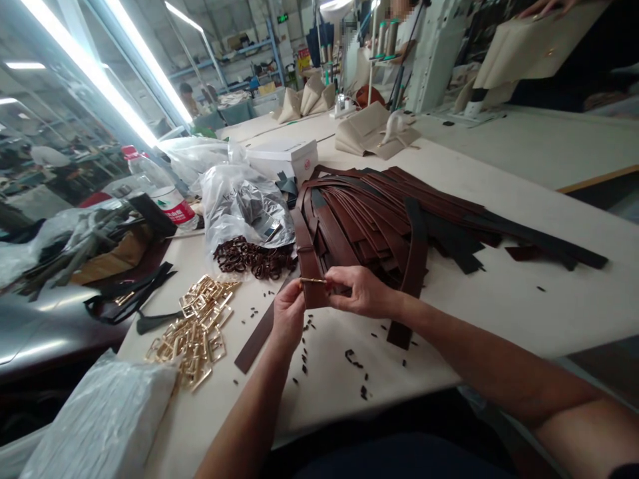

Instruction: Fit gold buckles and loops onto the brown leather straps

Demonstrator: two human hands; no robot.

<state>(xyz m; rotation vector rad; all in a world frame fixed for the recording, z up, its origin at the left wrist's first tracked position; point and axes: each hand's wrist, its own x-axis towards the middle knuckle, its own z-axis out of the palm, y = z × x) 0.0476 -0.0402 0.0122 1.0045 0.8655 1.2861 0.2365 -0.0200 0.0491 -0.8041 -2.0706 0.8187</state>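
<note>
My left hand (289, 311) pinches one end of a gold metal buckle (313, 280) on a brown leather strap (315, 297). On the other side, my right hand (360, 291) grips the same strap and buckle with its fingers closed. The strap runs up from my hands toward a big fanned pile of brown leather straps (344, 229). To the left lies a heap of gold rectangular buckles (197, 332). Behind my left hand is a pile of small dark brown leather loops (254, 258). A loose brown strap (257, 340) lies partly behind my left forearm.
Small dark scraps (304, 359) are scattered over the pale table (499, 313). Clear plastic bags (239, 193), a bottle with a red label (172, 203) and a white box (284, 156) stand behind. A white wrapped package (102, 419) sits front left. Beige bag pieces (374, 130) lie farther back.
</note>
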